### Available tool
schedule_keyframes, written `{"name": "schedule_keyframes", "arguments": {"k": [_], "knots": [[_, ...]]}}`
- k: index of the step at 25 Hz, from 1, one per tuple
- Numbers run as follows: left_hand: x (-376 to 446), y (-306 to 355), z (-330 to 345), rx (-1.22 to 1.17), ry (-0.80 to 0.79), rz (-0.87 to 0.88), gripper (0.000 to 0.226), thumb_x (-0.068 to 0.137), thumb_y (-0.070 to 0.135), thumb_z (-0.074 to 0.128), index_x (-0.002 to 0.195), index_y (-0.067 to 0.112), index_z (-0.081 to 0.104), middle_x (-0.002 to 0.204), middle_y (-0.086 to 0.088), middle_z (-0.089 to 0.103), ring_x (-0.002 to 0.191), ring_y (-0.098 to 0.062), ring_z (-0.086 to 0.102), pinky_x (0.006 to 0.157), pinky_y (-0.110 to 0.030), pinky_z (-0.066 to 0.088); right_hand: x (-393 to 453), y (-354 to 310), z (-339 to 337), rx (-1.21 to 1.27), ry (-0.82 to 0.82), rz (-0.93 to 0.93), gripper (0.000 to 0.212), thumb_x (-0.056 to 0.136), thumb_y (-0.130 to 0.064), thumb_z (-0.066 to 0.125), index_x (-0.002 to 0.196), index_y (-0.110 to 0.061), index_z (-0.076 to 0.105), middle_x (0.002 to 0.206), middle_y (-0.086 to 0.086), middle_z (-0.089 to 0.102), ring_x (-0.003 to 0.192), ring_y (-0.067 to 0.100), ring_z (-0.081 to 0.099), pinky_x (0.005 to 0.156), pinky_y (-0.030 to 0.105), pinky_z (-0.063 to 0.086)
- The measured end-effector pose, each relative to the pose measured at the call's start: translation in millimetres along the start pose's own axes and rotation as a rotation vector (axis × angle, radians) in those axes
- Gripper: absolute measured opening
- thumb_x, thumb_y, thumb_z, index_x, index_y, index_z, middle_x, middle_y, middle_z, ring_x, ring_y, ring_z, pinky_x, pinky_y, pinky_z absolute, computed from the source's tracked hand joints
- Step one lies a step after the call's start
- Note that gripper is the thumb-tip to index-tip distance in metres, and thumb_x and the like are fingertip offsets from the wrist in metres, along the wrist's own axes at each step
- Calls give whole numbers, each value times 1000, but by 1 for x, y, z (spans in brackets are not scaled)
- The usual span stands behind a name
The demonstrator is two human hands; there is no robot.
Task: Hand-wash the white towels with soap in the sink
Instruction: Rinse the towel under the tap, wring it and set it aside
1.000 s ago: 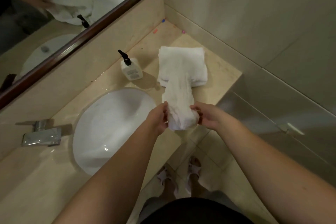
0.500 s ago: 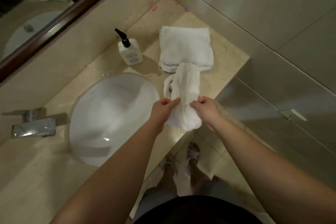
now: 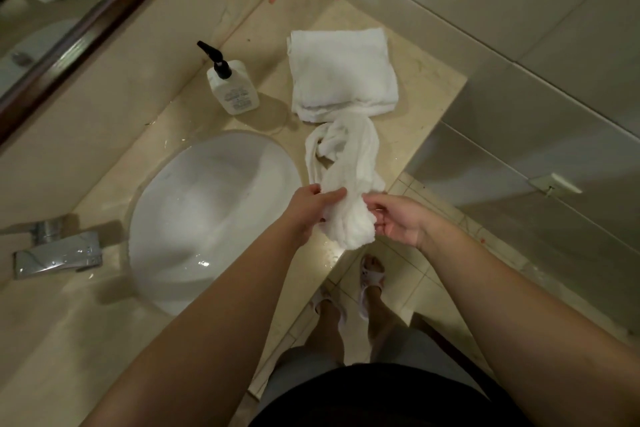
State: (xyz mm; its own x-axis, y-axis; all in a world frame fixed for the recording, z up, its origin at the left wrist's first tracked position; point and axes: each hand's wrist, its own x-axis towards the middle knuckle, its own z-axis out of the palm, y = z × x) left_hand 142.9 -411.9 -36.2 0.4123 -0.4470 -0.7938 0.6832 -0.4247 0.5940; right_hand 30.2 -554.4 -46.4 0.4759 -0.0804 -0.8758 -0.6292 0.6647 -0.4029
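A beige stone table (image 3: 408,73) fills a tiled bathroom corner, with a dark-framed mirror (image 3: 65,42) running along the wall at upper left. Set into the table, a white oval sink (image 3: 194,204) sits to the left of the person's arms, its basin showing a glint of water near the front. A chrome faucet (image 3: 59,253) projects from the far left toward the bowl. On the table beyond the sink, a folded white towel (image 3: 341,69) lies flat near the corner. Just in front of it, a second, crumpled towel (image 3: 341,163) trails from the table's front edge into both hands, its upper end touching the folded one. The left hand (image 3: 308,208) pinches the cloth's lower part from the sink side, thumb and fingers closed in a light grip on the fabric. The right hand (image 3: 398,218) holds the bunched lower end from the other side, fingers curled against it. A white soap pump bottle (image 3: 232,87) with a black nozzle stands upright between the sink's rim and the folded towel. Below, the person's sandalled feet (image 3: 372,274) stand on the pale floor tiles.
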Motion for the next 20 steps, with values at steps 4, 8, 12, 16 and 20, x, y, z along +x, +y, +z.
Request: {"name": "schedule_keyframes", "arguments": {"k": [4,8,12,16,20], "knots": [[-9,1,0,87,134,195,28,87,26,77,109,14,65,106,-1,71,93,-17,70,67,-25,59,-5,-5,5,-4,59,-52,23,85,-24,71,103,-13,62,80,1,55,72,14,51,69,28,42],[-16,3,-5,181,178,298,26,88,29,75,107,14,67,97,5,72,86,-10,69,60,-19,53,-14,-11,18,-44,203,-242,17,94,-20,58,99,-5,66,79,-2,66,64,7,63,54,18,47],[-19,8,-10,285,248,437,18,86,30,76,89,16,66,81,6,68,69,2,63,61,-16,48,-14,-17,25,-289,349,-431,19,87,-25,62,85,-6,57,75,2,53,68,16,51,62,26,40],[-17,11,-11,343,165,460,11,89,14,68,91,11,58,80,2,59,67,-5,52,66,-21,45,-13,-20,22,-419,426,-518,26,81,-13,73,87,-19,49,79,-2,50,67,13,48,59,24,38],[-9,-2,-12,477,229,487,10,89,15,68,93,15,59,76,7,57,62,-1,49,58,-11,42,-4,-6,2,-47,477,-251,68,75,-15,85,130,-6,45,114,10,60,99,24,62,74,36,54]]}}
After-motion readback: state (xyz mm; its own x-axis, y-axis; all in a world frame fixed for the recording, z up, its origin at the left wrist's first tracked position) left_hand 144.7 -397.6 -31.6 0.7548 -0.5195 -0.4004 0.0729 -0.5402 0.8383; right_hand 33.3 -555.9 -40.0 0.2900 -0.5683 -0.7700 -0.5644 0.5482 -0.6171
